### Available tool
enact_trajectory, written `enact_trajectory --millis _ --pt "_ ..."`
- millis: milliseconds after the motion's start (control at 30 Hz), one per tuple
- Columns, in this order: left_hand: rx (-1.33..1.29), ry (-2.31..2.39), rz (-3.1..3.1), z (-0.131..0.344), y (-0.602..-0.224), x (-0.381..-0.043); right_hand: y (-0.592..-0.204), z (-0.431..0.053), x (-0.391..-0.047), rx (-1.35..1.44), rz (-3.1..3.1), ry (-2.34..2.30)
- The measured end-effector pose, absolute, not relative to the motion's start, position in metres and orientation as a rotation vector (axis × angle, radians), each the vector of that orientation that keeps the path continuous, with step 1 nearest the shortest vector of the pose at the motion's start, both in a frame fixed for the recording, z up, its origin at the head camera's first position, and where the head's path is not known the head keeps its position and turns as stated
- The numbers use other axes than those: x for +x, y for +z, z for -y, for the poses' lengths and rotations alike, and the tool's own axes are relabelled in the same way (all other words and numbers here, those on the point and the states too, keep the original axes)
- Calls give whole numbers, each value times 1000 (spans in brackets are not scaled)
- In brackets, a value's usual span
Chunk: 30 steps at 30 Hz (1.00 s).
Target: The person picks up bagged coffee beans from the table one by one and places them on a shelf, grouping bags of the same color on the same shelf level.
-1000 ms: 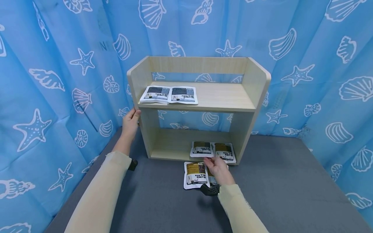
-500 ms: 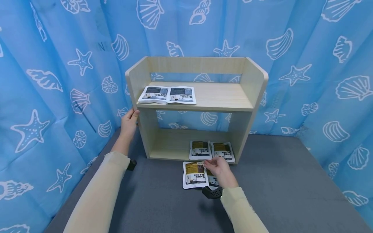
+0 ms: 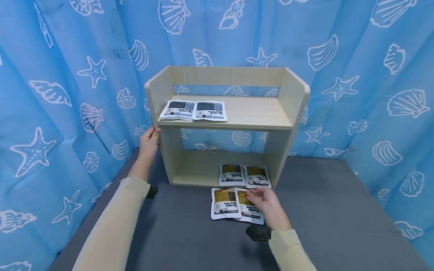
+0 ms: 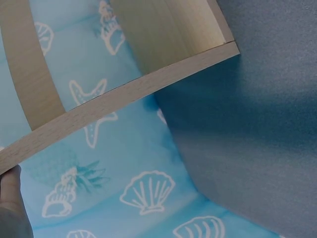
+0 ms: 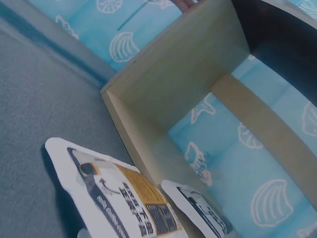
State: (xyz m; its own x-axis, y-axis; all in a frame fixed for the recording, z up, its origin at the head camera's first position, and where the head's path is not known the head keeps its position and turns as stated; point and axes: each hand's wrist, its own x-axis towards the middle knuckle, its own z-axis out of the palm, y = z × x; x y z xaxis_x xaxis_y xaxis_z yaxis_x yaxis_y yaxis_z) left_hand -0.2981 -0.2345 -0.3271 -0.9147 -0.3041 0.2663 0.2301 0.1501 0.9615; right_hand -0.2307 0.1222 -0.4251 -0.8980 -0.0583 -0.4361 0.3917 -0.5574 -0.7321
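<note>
A pale wooden two-tier shelf (image 3: 251, 109) stands on the table in the head view. My left hand (image 3: 148, 145) touches the front edge of its left side panel, fingers nearly straight in the left wrist view. Two white pouches with brown and gold labels lie before the shelf: a left pouch (image 3: 225, 203) overlapping a right pouch (image 3: 249, 210). Over the right pouch's upper right corner is my right hand (image 3: 269, 205), fingers loosely bent, nothing gripped; contact cannot be told. The lower tier carries a left pouch (image 3: 232, 175) and a right pouch (image 3: 257, 176), side by side.
On the upper tier's left end, white pouches with dark blue labels (image 3: 209, 110) lie flat, the leftmost ones (image 3: 178, 110) seemingly stacked. A blue shell-print curtain (image 3: 359, 56) hangs behind and beside the grey table (image 3: 325, 210).
My right hand has drawn back from the lower tier's front edge, toward me and to the right, uncovering the right pouch on the table. The left hand has stayed at the side panel.
</note>
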Motion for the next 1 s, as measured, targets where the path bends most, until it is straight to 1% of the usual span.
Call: enact_trajectory --millis 67,133,333,567,1000 --pt "66 -1815 2037 235 -327 -298 -424 -124 -231 706 -974 -2644" --pt "65 -1811 2042 237 -327 -298 -424 -127 -229 738 -966 -2639" --pt "84 -1810 2051 238 -326 -298 -428 -137 -219 712 -921 -2655" --pt "85 -1798 2064 235 -327 -298 -433 -153 -204 658 -1026 -2628" --pt "75 -1784 2067 235 -327 -297 -441 -170 -192 639 -1136 -2573"
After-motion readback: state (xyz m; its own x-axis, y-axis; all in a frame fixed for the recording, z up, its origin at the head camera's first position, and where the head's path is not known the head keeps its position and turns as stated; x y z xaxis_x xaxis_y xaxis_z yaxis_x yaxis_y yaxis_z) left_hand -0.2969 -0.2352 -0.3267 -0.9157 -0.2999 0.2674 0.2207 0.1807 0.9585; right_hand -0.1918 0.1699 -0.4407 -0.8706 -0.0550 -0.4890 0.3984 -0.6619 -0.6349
